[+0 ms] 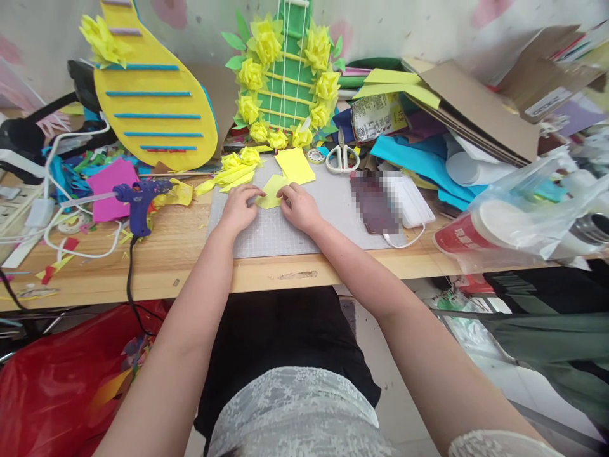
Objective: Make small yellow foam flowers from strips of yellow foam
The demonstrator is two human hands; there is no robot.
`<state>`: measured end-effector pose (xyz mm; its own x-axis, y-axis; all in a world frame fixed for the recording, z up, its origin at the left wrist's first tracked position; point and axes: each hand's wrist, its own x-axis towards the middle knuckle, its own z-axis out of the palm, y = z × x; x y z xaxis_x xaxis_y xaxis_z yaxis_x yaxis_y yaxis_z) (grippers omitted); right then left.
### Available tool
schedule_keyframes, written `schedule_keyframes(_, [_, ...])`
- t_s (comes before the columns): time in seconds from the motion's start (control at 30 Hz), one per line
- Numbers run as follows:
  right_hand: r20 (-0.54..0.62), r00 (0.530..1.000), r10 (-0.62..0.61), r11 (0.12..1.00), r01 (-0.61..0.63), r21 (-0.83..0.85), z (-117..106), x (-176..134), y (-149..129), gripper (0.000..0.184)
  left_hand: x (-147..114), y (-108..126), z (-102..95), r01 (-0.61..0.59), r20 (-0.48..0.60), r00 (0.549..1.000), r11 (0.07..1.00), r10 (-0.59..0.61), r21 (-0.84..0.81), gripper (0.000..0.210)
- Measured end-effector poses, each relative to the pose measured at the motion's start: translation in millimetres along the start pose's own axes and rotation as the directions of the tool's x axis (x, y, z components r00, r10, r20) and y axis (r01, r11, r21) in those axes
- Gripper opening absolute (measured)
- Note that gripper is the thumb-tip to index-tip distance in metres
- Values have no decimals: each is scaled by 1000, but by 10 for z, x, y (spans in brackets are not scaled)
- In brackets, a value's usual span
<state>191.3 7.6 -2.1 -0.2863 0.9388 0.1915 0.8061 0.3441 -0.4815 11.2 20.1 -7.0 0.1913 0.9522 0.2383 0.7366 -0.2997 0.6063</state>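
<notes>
A small piece of yellow paper (271, 193) lies between my hands over the grey cutting mat (276, 238). My left hand (240, 208) has its thumb and fingers curled at the paper's left edge. The fingertips of my right hand (299, 206) grip the right edge. Just behind are a stack of yellow paper squares (297, 166) and some cut yellow petals (233, 174). White-handled scissors (342, 158) rest at the mat's back right, near a roll of tape (314, 156).
At left, a purple glue gun (140, 203) trails a cord over the table edge. A yellow lute-shaped craft (157, 105) and a green one (288, 82) with yellow paper flowers stand behind. Right are a phone (373, 200), a white power bank (413, 200) and a bagged cup (466, 231).
</notes>
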Motion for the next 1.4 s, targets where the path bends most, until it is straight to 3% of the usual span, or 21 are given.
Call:
schedule_keyframes(0.2, [-37,999,23,999,-22,27,21,-31,45,28,-37,77,0,-26,14,1000,998,25,53,24])
schedule_keyframes(0.43, [-76,988,133,991,-131,33,-4,-25,18,40,-58,95,2,73,-9,997,991,-75,-115,38])
schedule_keyframes(0.57, [-84,994,70,987,-57,149,28,10,62,43,-39,82,0,-1,-28,1000,989,-3,-151,41])
schedule_keyframes(0.67, [-107,994,27,983,-7,186,60,38,102,42,-32,66,-11,-36,-33,999,991,32,-127,43])
schedule_keyframes(0.8, [-124,990,65,991,-49,127,59,47,118,38,-29,53,-28,-13,-85,996,1000,11,-20,41])
schedule_keyframes(0.93, [-104,990,98,992,-90,86,38,27,98,38,-30,59,-9,-17,-26,1000,1000,16,-24,48])
schedule_keyframes(1.27, [-15,987,-157,963,157,219,58,89,59,50,-95,110,-73,-37,134,988,967,73,-253,45])
schedule_keyframes(1.4, [-28,994,-109,963,112,247,65,128,76,57,-96,112,-85,-85,106,989,977,108,-194,47])
